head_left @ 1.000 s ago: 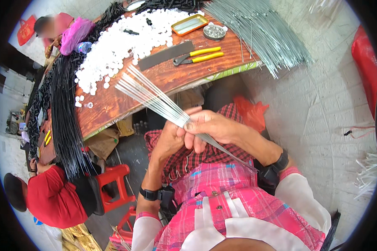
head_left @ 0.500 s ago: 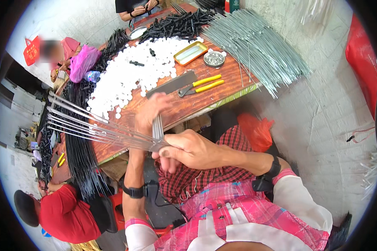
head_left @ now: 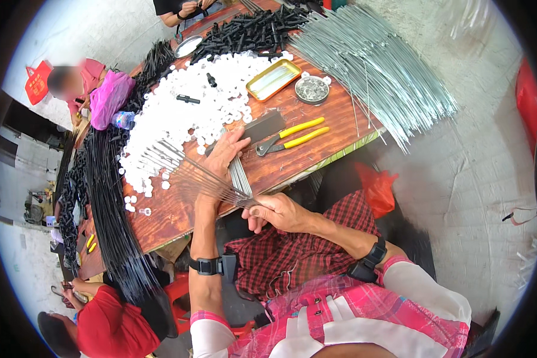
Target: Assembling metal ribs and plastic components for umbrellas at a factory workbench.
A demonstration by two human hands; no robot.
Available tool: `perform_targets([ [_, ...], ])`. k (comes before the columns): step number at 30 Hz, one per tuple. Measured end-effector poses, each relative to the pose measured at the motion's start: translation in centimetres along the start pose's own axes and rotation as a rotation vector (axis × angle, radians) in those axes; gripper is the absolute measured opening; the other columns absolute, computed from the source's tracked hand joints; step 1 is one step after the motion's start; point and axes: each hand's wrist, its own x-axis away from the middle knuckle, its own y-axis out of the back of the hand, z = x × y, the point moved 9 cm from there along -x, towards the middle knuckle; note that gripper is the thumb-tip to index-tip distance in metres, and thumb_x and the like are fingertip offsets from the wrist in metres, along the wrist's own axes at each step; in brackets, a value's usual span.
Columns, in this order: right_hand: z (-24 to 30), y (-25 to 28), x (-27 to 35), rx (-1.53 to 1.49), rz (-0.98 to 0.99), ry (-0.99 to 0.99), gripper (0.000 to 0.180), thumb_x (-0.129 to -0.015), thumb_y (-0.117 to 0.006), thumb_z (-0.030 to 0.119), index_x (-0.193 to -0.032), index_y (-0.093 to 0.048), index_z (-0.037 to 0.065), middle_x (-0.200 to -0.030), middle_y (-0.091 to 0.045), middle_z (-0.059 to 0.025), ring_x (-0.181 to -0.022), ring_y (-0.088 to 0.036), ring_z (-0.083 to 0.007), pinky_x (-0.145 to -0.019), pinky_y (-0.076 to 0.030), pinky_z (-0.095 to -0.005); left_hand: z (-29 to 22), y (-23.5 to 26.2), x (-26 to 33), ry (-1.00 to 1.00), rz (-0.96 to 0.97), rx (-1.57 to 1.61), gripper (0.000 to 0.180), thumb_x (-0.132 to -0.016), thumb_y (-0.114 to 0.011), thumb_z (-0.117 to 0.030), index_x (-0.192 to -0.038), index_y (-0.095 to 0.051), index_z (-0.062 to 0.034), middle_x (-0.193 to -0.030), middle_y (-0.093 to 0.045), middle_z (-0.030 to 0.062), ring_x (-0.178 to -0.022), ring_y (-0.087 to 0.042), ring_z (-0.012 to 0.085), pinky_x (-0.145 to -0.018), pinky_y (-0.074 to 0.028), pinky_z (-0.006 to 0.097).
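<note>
My right hand (head_left: pixel 283 212) is closed around the lower ends of thin metal rods (head_left: pixel 188 166), which fan out up and left above the white pieces. A second, tighter bunch of grey rods (head_left: pixel 239 177) runs from the same grip up behind my left hand (head_left: pixel 224 156). That left hand is spread open over the table edge, fingers toward a dark flat metal block (head_left: pixel 262 129). Yellow-handled pliers (head_left: pixel 289 137) lie just right of the block. Small white round pieces (head_left: pixel 173 113) are heaped beyond my left hand, with two black fittings on top.
Long silvery rods (head_left: pixel 382 71) overhang the table's right edge. A yellow-rimmed tray (head_left: pixel 274 79) and a round tin (head_left: pixel 311 89) stand near them. Black fittings (head_left: pixel 250 30) are piled at the back, black rods (head_left: pixel 110 197) at left. Other people (head_left: pixel 110 322) sit around the table.
The fanned rods have swung, their far ends now nearer and above the white heap. My left hand, blurred before, has opened out beside the metal block. The whole view has shifted slightly.
</note>
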Motion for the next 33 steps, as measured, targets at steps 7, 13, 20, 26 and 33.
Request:
perform_targets([
  [7,-3.4,1.2,0.7,0.363,0.052,0.157,0.032,-0.101,-0.042,0.022,-0.095,-0.060,-0.004,-0.081,-0.068,-0.0133,-0.080,-0.069,-0.0251,-0.077,-0.054,-0.0349,0.5,0.1,0.2,0.082,0.025,0.028,0.045,-0.083,-0.053,0.010,-0.125,-0.060,-0.0057,-0.138,-0.054,0.0126,-0.132,-0.047,0.0326,-0.111,-0.037,0.041],
  [13,-4.1,1.5,1.1,0.299,0.013,0.128,0.040,-0.104,-0.041,0.030,-0.092,-0.063,-0.002,-0.084,-0.069,-0.0107,-0.082,-0.069,-0.0236,-0.077,-0.053,-0.0334,0.3,0.6,0.9,-0.015,0.088,-0.125,0.064,-0.075,-0.055,0.007,-0.137,-0.051,-0.0098,-0.150,-0.039,0.0148,-0.137,-0.036,0.0404,-0.114,-0.031,0.047],
  [20,-7.0,2.9,0.9,0.225,0.024,0.082,0.032,-0.103,-0.040,0.021,-0.095,-0.059,-0.003,-0.084,-0.069,-0.0130,-0.080,-0.070,-0.0216,-0.077,-0.055,-0.0334,-3.0,0.7,3.8,0.020,0.289,-0.017,0.076,-0.069,-0.061,-0.003,-0.142,-0.045,-0.0122,-0.156,-0.024,0.0215,-0.143,-0.022,0.0433,-0.116,-0.020,0.052],
  [26,-8.4,2.5,0.6,0.336,0.031,0.110,0.029,-0.102,-0.040,0.019,-0.098,-0.059,-0.002,-0.086,-0.069,-0.0121,-0.083,-0.069,-0.0235,-0.078,-0.055,-0.0355,-3.1,-1.1,5.0,0.098,0.293,-0.068,0.089,-0.068,-0.078,-0.052,-0.144,-0.045,-0.0180,-0.158,-0.017,0.0192,-0.144,-0.017,0.0439,-0.113,-0.022,0.055],
  [33,-10.9,4.3,-1.3,0.572,0.036,0.077,0.035,-0.102,-0.041,0.030,-0.113,-0.058,0.001,-0.111,-0.064,-0.0189,-0.108,-0.060,-0.0349,-0.095,-0.046,-0.0421,-3.9,-2.0,4.2,0.049,0.255,-0.248,0.077,-0.072,-0.078,-0.038,-0.140,-0.049,-0.0194,-0.156,-0.024,0.0156,-0.137,-0.030,0.0412,-0.111,-0.031,0.052],
])
